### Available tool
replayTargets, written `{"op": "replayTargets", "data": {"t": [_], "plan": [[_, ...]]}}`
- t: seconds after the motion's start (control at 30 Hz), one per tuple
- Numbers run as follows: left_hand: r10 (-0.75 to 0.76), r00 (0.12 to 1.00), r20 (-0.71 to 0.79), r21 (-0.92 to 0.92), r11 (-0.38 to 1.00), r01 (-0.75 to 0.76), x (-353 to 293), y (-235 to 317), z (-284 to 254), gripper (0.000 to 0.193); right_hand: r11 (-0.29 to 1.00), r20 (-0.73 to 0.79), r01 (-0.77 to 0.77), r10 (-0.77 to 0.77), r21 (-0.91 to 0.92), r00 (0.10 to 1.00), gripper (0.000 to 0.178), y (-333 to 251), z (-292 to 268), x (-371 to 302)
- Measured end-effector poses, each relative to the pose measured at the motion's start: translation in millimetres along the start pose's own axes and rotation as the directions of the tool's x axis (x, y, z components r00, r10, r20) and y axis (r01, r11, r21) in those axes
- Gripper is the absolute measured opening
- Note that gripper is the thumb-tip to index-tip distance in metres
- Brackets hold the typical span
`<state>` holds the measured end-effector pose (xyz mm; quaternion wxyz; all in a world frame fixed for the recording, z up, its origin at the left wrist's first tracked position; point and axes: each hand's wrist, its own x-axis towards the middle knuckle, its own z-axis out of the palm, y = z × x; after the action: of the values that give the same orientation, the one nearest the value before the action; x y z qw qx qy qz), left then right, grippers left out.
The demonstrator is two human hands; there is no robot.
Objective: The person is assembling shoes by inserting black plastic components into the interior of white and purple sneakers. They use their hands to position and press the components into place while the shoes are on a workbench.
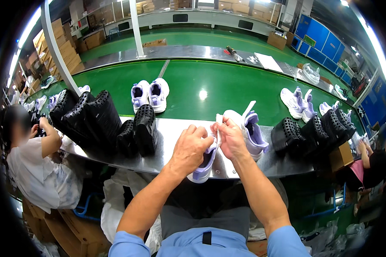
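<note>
A white and lavender sneaker (pixel 200 174) is in front of me at the near edge of the metal ledge, its heel toward me. My left hand (pixel 190 147) grips its upper with bent fingers, covering much of the shoe. Between the thumb and fingers of my right hand (pixel 230 138), a white strap (pixel 219 121) on this sneaker is pinched and held up. Just right of that hand rests a matching sneaker (pixel 254 136), its white strap sticking up loose. My hands partly hide both shoes.
Black perforated shoe lasts (pixel 145 130) stand on the ledge to my left, and more black lasts (pixel 286 133) to my right. Beyond runs a green belt (pixel 193 85) carrying pairs of sneakers (pixel 158 95). One person (pixel 43 158) sits at left; another (pixel 371 167) works at right.
</note>
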<state>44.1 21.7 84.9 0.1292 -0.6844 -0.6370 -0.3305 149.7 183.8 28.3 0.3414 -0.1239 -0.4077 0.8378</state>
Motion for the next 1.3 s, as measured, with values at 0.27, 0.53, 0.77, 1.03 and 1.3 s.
{"op": "replayTargets", "data": {"t": [0.27,0.53,0.77,1.03,1.3], "plan": [[-0.054,0.997,0.05,-0.012,0.998,0.055,-0.5,4.9,7.3,0.018,0.999,-0.038,-0.026,0.028,0.041,0.999,0.02,-4.6,3.7,-1.0],[0.092,0.977,0.193,0.167,0.978,-0.125,-10.4,-1.9,-6.4,0.012,0.977,-0.058,-0.058,0.071,0.207,0.996,0.011,2.4,-3.1,1.8],[-0.278,0.944,-0.178,0.135,0.943,0.303,-37.1,22.5,0.5,0.02,0.97,-0.197,0.036,0.012,0.24,0.98,0.007,17.6,19.0,3.2],[-0.783,0.622,0.014,-0.289,0.593,0.752,-69.1,23.6,-7.9,0.056,0.918,-0.292,0.132,-0.019,0.373,0.956,0.009,21.8,35.8,-5.4],[-0.491,0.167,0.855,-0.433,-0.497,0.752,-118.3,56.1,-39.1,0.084,0.883,-0.077,0.026,0.011,0.468,0.997,0.012,20.5,73.0,-88.1]]}}
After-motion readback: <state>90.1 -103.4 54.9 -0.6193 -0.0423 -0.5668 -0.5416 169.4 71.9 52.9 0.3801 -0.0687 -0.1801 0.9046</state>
